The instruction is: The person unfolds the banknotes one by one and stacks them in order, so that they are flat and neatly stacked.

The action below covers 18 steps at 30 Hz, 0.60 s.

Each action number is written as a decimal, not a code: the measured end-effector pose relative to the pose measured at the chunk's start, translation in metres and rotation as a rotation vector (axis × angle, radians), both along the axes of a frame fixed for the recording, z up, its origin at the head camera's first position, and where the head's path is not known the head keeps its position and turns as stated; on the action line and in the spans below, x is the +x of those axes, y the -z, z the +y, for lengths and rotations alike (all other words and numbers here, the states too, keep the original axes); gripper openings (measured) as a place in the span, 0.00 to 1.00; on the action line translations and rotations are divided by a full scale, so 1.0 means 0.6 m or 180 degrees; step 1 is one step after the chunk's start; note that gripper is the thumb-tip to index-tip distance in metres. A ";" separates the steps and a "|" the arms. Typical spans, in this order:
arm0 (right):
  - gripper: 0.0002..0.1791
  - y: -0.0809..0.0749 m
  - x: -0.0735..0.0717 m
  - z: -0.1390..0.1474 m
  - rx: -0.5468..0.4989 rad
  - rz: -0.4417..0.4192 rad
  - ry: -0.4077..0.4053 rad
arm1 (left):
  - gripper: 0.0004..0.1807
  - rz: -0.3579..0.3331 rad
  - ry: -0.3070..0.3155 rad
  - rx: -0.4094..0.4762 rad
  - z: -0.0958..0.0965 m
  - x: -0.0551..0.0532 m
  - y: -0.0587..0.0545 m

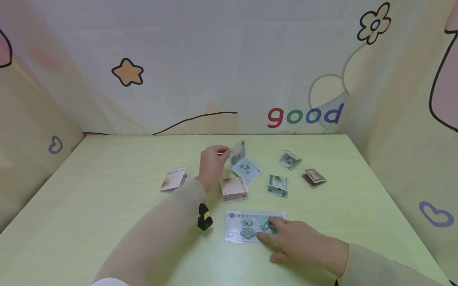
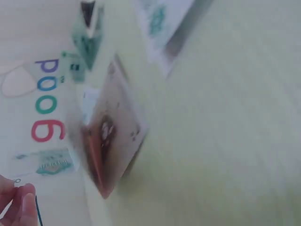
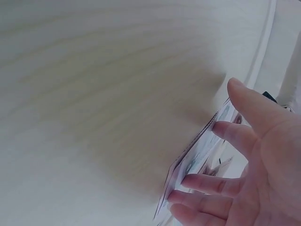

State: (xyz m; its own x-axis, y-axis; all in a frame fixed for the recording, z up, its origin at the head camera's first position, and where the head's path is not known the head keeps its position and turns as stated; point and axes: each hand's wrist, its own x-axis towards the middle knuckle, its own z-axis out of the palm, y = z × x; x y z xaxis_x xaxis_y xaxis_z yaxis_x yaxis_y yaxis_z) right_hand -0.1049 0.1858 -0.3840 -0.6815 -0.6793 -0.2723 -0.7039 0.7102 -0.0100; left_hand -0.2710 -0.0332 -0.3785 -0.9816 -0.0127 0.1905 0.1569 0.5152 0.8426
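Between thumb and fingers, my left hand point(image 1: 212, 163) pinches the raised half of a folded blue-grey play banknote point(image 1: 237, 153) at the far middle of the table. The note's lower half lies spread toward the right, showing a blue print. In the left wrist view, the fingertips hold the banknote point(image 2: 52, 162) by its edge. Nearer the front, a pale play banknote marked 50 point(image 1: 236, 230) lies flat. My right hand point(image 1: 300, 242) rests its spread fingertips on that note's right part. The right wrist view shows the fingers point(image 3: 214, 183) nearly straight against the note.
Folded notes stand around: a pinkish one point(image 1: 173, 179) at left, another pinkish note point(image 1: 234, 186) in the middle, touching or overlapped by the blue one. Green notes point(image 1: 277, 182) and a brown note point(image 1: 315, 176) sit to the right. A printed cloth wall point(image 1: 200, 91) borders the table's back.
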 end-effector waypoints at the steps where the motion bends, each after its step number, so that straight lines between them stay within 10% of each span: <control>1: 0.31 -0.001 0.000 0.000 0.0000 -0.0009 -0.0004 | 0.09 -0.0006 -0.0020 0.0087 -0.006 -0.002 -0.003; 18: 0.31 -0.003 0.001 -0.002 0.0021 0.0070 -0.0037 | 0.11 -0.0531 -0.0153 0.1236 -0.060 0.015 -0.017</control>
